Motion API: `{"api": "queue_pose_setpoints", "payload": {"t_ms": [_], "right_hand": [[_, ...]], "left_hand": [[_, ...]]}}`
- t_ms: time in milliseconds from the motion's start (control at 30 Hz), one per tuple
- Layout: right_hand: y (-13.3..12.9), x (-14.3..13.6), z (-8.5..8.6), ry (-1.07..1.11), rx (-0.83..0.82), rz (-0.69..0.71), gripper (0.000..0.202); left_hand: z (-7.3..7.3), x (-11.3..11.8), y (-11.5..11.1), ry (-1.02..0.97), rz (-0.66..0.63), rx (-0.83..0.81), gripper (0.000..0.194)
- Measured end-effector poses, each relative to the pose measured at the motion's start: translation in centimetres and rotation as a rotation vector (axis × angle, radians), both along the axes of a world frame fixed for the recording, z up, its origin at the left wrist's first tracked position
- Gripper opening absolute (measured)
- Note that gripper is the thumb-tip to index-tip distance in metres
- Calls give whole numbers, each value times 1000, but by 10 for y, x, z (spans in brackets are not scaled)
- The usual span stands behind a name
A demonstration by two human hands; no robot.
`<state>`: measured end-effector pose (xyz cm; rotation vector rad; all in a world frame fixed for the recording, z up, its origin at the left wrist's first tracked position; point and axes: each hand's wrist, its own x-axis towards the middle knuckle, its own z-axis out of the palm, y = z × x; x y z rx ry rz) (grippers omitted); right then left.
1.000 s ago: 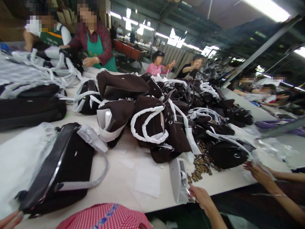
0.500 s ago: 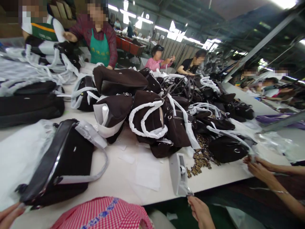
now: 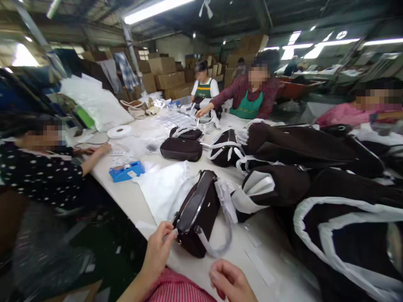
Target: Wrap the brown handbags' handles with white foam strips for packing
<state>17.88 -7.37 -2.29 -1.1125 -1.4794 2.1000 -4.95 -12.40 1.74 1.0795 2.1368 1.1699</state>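
Note:
A dark brown handbag [image 3: 206, 214] with a black top and a shiny zip stands on the white table in front of me. Its handle [image 3: 225, 241] is wrapped in whitish film and loops out to the right. At the bag's near end, the fingers of my left hand [image 3: 159, 245] are closed in a pinch on a small whitish tab at the zip end. My right hand [image 3: 231, 281] is just right of the bag, apart from it, with thumb and fingers curled together. Whatever may be between those fingertips is hidden.
More brown bags [image 3: 340, 147] with wrapped handles are heaped at right. Left of the handbag lie white sheets [image 3: 166, 184] and a blue tape dispenser [image 3: 127, 171]. A co-worker in a dotted top [image 3: 40, 176] sits at left; others work across the table [image 3: 132, 209].
The view has swung left. My right hand has left the grey tape dispenser at the table edge and come near the handbag. My left hand stays at the bag's near end.

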Motion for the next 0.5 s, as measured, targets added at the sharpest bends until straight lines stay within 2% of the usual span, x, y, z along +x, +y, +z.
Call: {"api": "queue_pose_setpoints", "payload": {"t_ms": [67, 100, 200, 267, 367, 500], "right_hand": [[9, -47, 26, 87, -55, 54, 39], [12, -68, 34, 90, -64, 58, 40], [12, -114, 35, 49, -39, -29, 43], [8, -127, 25, 23, 1, -94, 44], [2, -132, 11, -4, 72, -167, 42], [-3, -133, 4, -64, 138, -236, 41]], "left_hand": [[1, 0, -2, -61, -24, 3, 21], [2, -1, -3, -88, -28, -1, 20], [5, -5, -4, -136, -20, -25, 19], [6, -7, -4, -150, -18, -36, 18], [7, -10, -5, -168, -26, -48, 18], [10, -14, -5, -196, -51, -63, 16]]}}
